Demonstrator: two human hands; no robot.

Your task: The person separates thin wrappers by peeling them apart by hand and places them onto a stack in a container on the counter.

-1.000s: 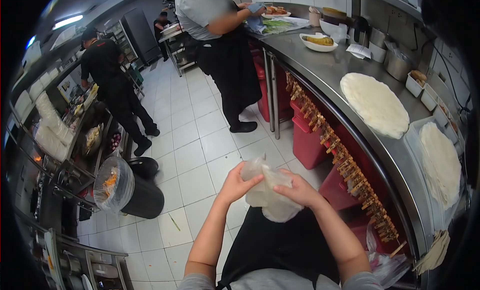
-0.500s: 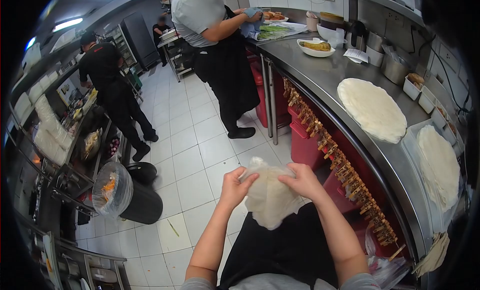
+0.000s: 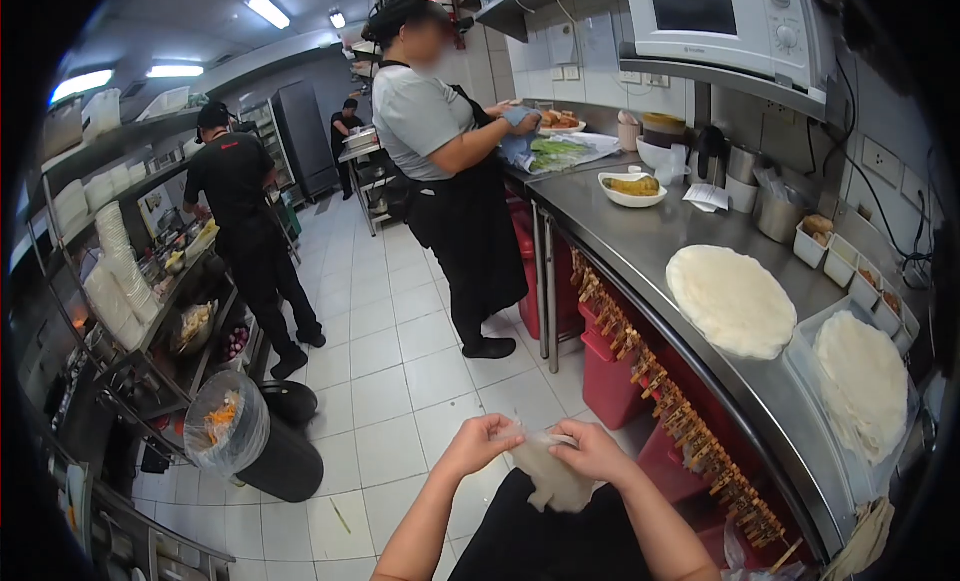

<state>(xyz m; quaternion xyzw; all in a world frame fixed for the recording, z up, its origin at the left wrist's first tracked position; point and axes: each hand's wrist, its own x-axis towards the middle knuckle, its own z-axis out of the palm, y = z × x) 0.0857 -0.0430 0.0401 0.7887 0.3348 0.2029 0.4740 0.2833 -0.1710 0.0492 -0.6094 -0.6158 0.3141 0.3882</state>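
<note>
A thin, whitish, see-through round wrapper (image 3: 556, 481), like a spring roll wrapper, hangs in front of my apron. My left hand (image 3: 478, 445) pinches its upper left edge between thumb and fingers. My right hand (image 3: 592, 451) pinches the upper right edge, a short way off. Below the hands the sheet droops in loose folds. To the right, a pale round stack of wrappers (image 3: 730, 301) lies on the steel counter (image 3: 630, 236). Another stack of wrappers (image 3: 862, 381) rests in a clear plastic tray (image 3: 806, 359) nearer me.
Clothespins (image 3: 650, 376) line the counter's underside, above red bins (image 3: 610, 381). A co-worker (image 3: 440, 181) stands ahead at the counter; another person (image 3: 245, 221) works at the left shelves. A lined trash bin (image 3: 285, 461) stands left. A microwave (image 3: 725, 26) sits on the upper shelf.
My head has tilted up, showing more of the room. My hands have come closer together, and the wrapper, spread wider before, now hangs bunched and narrower between them.
</note>
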